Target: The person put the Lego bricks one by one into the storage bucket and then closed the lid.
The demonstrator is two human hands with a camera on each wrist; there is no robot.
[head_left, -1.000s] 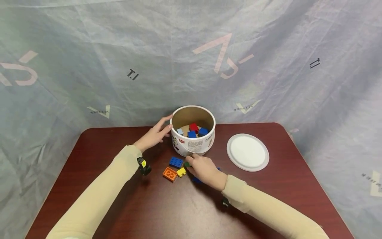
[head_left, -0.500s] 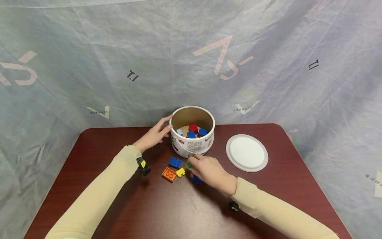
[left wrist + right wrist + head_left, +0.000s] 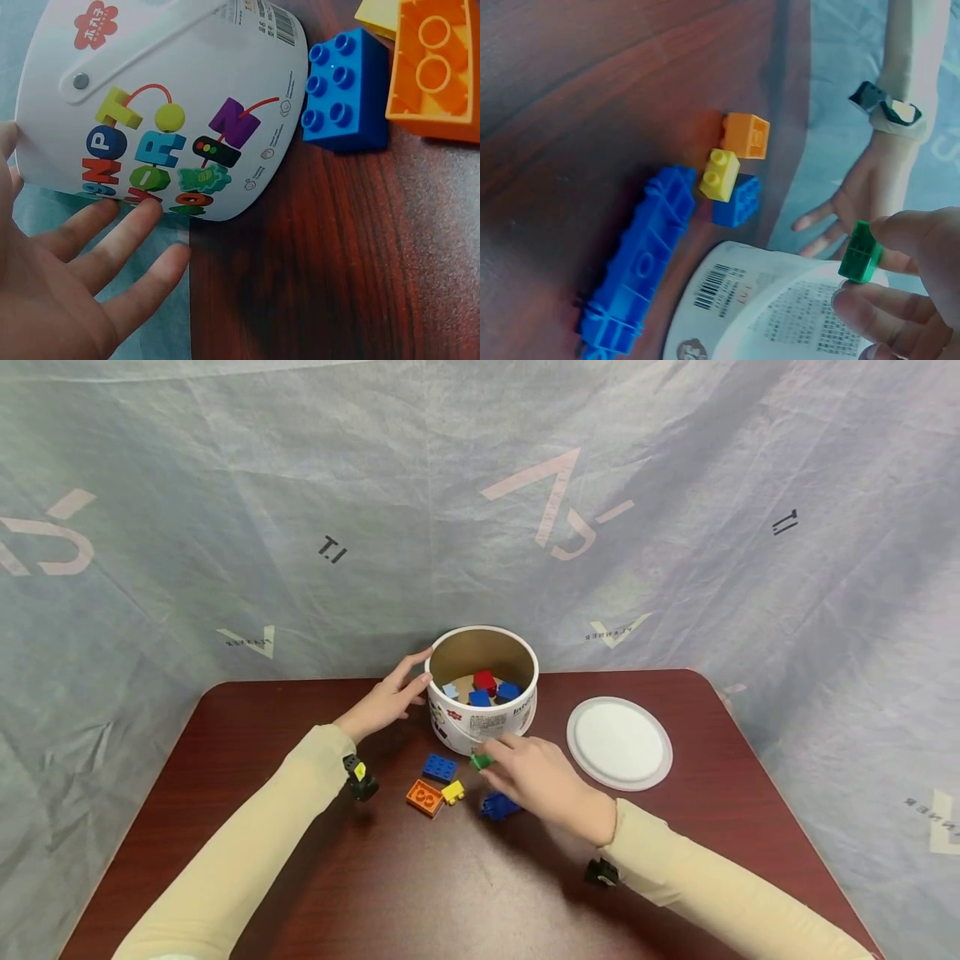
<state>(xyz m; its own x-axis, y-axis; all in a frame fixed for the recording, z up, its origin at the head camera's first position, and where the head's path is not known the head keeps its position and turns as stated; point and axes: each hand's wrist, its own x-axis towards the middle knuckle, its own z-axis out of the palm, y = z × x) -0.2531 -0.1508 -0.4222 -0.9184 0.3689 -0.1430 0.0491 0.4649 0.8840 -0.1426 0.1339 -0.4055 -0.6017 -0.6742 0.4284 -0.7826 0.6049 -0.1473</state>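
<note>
The green block [image 3: 482, 762] now sits higher, pinched in your right hand [image 3: 543, 783]; your left hand [image 3: 381, 703], fingers extended, seemingly steadies the bucket [image 3: 497, 725].

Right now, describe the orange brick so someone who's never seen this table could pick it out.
On the dark red table, find the white bucket. In the head view, the orange brick lies in front of it, nearer than the six-studded blue brick and left of the small yellow brick. Unlike those two, it is orange, with its hollow underside and two rings facing up.
</note>
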